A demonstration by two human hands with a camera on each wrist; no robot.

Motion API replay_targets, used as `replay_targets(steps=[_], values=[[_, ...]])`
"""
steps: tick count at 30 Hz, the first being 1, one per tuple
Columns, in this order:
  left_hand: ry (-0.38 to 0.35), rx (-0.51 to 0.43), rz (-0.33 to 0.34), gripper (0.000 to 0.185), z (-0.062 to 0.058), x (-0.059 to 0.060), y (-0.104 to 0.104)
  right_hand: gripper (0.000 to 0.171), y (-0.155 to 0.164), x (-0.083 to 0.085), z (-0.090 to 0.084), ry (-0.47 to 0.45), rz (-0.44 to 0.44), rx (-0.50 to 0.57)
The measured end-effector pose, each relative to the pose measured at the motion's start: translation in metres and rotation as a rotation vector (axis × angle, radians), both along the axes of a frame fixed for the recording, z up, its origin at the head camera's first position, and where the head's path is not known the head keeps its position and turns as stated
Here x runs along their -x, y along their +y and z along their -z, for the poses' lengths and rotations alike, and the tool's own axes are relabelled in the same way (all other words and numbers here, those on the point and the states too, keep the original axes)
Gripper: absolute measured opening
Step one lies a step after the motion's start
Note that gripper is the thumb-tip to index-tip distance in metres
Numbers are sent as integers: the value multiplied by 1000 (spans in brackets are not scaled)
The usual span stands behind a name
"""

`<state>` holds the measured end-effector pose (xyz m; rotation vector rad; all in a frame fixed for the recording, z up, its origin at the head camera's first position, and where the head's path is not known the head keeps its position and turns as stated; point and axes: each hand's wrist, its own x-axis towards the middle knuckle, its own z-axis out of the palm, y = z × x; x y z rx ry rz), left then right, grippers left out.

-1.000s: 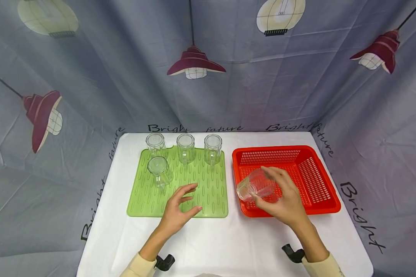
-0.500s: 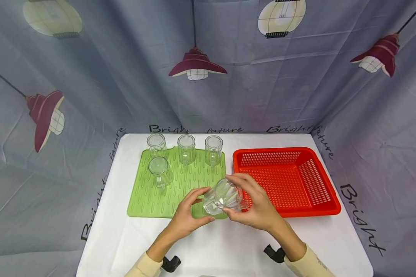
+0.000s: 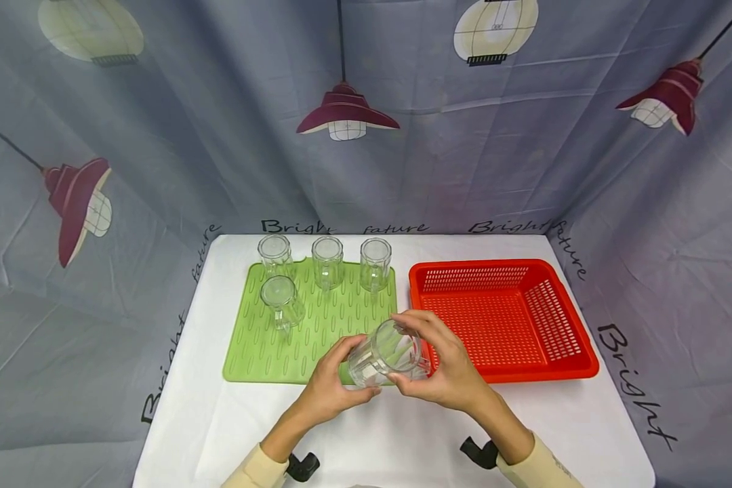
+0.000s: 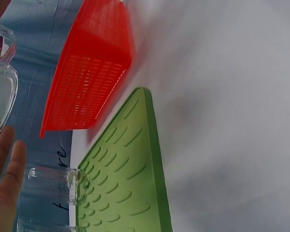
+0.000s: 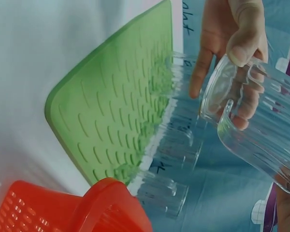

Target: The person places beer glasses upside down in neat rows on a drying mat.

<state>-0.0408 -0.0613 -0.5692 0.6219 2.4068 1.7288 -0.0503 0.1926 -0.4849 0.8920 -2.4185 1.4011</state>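
A clear ribbed glass mug [image 3: 385, 352] is held tilted on its side above the front right corner of the green mat [image 3: 311, 325]. My right hand [image 3: 430, 362] grips its base end. My left hand [image 3: 341, 373] holds its mouth end, thumb below and fingers above. In the right wrist view the left hand's [image 5: 232, 43] thumb lies on the rim of the mug [image 5: 253, 130], handle toward the camera. The left wrist view shows only the mug's edge [image 4: 0, 96] and my fingers [image 4: 5, 164].
Several clear mugs stand upside down on the mat: three along the back [image 3: 327, 261] and one in front of them at the left [image 3: 282, 303]. A red perforated basket [image 3: 561, 325] sits right of the mat, nothing in it. White tablecloth [image 3: 390, 434] lies in front.
My right hand carried the mug out of the red basket and leftward to the mat's front right corner. My left hand rose from the mat and took hold of its mouth end.
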Motion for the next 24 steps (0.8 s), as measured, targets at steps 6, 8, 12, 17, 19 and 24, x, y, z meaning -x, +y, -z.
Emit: replay_targets(steps=[6,8,12,17,19,24], values=[[14,-7,3,86,-4,0,-2,85,1,3,-1,-11,-35,46],[16,-15,0,86,-5,0,-5,85,4,4,-1,-41,-43,51],[23,-53,-5,84,-8,0,-12,87,14,7,1,-122,-51,50],[50,-113,-1,83,-12,2,-21,85,24,10,4,-190,-82,72],[57,-120,2,83,-14,2,-23,85,27,9,5,-223,-88,62],[66,-111,8,82,-22,2,-28,83,35,6,9,-314,-89,21]])
